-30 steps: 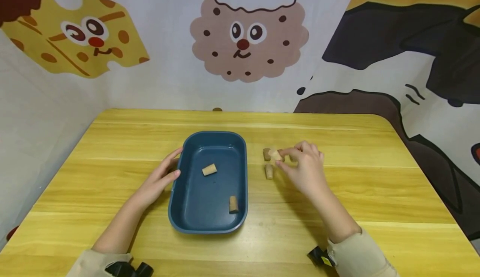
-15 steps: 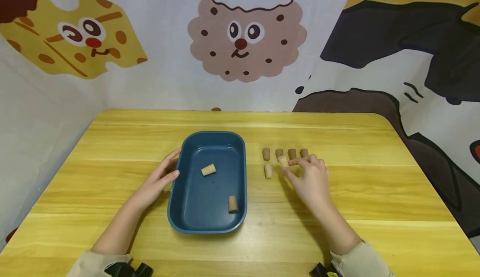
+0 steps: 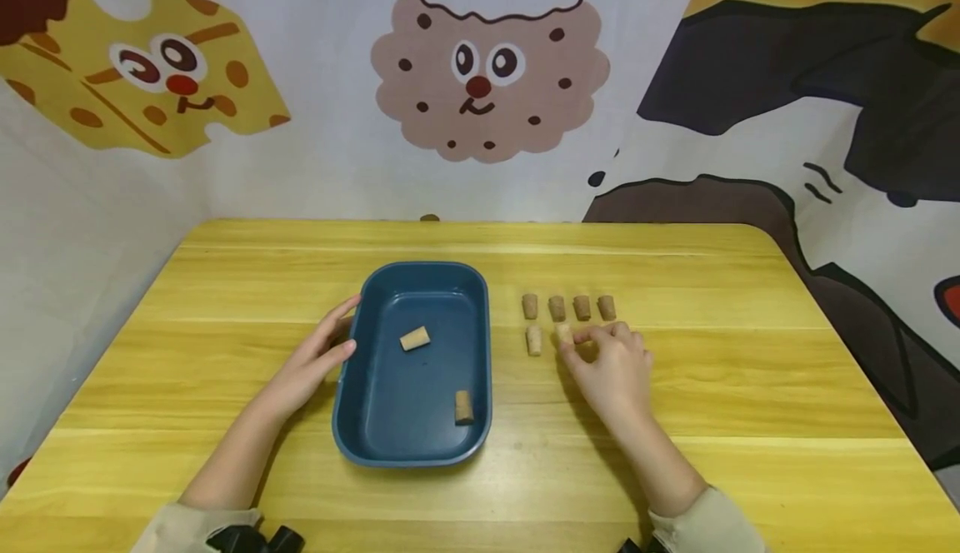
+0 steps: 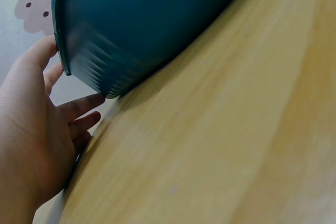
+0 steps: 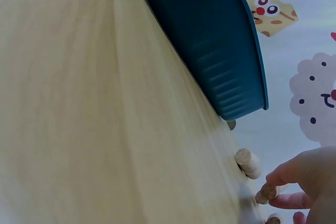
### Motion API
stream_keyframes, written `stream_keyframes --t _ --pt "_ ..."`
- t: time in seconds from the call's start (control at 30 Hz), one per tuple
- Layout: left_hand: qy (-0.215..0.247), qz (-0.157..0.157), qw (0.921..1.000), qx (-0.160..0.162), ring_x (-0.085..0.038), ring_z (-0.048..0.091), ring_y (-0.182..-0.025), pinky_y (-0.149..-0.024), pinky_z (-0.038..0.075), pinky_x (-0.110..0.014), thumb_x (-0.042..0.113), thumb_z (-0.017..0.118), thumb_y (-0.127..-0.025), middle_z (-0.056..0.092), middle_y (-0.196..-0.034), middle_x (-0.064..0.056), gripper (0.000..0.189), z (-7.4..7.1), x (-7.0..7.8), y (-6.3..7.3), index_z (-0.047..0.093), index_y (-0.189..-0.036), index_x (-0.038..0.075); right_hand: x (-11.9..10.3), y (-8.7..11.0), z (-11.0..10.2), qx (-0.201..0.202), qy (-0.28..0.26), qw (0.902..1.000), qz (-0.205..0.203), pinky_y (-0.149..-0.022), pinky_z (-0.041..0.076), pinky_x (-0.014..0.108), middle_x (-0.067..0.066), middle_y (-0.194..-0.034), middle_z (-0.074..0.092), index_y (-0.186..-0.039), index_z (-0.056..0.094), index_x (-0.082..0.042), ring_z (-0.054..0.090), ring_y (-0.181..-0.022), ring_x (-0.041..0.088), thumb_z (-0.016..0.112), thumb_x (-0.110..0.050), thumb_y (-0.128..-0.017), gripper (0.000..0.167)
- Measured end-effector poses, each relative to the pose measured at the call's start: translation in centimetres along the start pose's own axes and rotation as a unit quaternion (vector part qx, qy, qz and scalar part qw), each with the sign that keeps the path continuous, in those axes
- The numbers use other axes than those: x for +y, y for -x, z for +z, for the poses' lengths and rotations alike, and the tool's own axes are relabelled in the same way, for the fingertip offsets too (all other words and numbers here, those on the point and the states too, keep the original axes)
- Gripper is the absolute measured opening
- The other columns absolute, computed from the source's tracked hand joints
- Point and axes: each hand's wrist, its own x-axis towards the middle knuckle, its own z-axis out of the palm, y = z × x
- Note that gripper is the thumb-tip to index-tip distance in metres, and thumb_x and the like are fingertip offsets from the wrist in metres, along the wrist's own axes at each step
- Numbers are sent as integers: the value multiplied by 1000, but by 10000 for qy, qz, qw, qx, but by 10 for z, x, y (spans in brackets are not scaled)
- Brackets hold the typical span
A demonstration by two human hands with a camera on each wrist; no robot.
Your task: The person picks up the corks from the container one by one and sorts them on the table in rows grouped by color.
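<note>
My right hand pinches a pale cork between thumb and fingertips, just right of another pale cork. In the right wrist view the pinched cork shows its round end between the fingers. Behind it stands a row of several darker corks, from the left one to the right one. My left hand rests against the left side of a blue tray, thumb at the rim and fingers extended. Inside the tray lie a pale cork and a browner cork.
The wooden table carries everything. A white cloth with cartoon prints hangs behind its far edge. Black devices are strapped at the sleeves.
My right hand has carried the pale cork from over the back row down to the front row, beside the other pale cork. The left hand and tray stay put.
</note>
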Motion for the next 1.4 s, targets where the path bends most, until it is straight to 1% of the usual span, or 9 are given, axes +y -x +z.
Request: stream_keyframes --t 0.3,0.47,0.77,0.9,1.17,1.4 --pt "-99 -23 9999 50 -37 35 -130 -94 38 -26 13 45 -102 34 -145 -22 57 -2 -1 3 22 -154 25 -5 3 6 -95 157 9991 369 -72 32 47 14 -96 58 -89 72 -8 48 -92 35 72 -29 -83 22" --pt "-84 -28 9999 53 -37 34 -131 -93 38 -23 13 45 -102 34 -146 -22 57 -2 0 3 22 -154 25 -7 3 7 -190 81 9983 550 -73 32 46 14 -98 57 -89 71 -8 47 -93 35 71 -30 -83 23" --pt "-86 -34 10000 21 -37 34 -131 -94 38 -25 14 44 -102 34 -146 -22 57 -3 1 1 22 -154 26 -10 3 7 -271 83 9967 758 -74 31 47 14 -99 57 -88 71 -8 47 -93 34 70 -32 -83 24" --pt "-61 -13 10000 13 -38 34 -131 -93 38 -23 13 44 -102 33 -146 -22 57 -3 1 1 22 -154 24 -10 3 9 -324 88 9957 863 -75 31 47 14 -100 57 -88 71 -8 46 -94 34 69 -33 -83 25" --pt "-55 -29 10000 -1 -37 33 -131 -94 37 -22 13 45 -102 33 -146 -22 57 -1 1 0 22 -154 25 -8 3 11 -331 176 9954 876 -75 31 46 14 -100 58 -86 70 -8 47 -92 34 69 -34 -83 25" --pt "10 110 9999 -12 -39 37 -128 -93 38 -21 11 45 -102 35 -144 -25 58 1 0 0 22 -154 21 -7 4 10 -363 214 9951 900 -73 31 45 12 -95 57 -82 68 -10 47 -88 33 68 -37 -83 27"
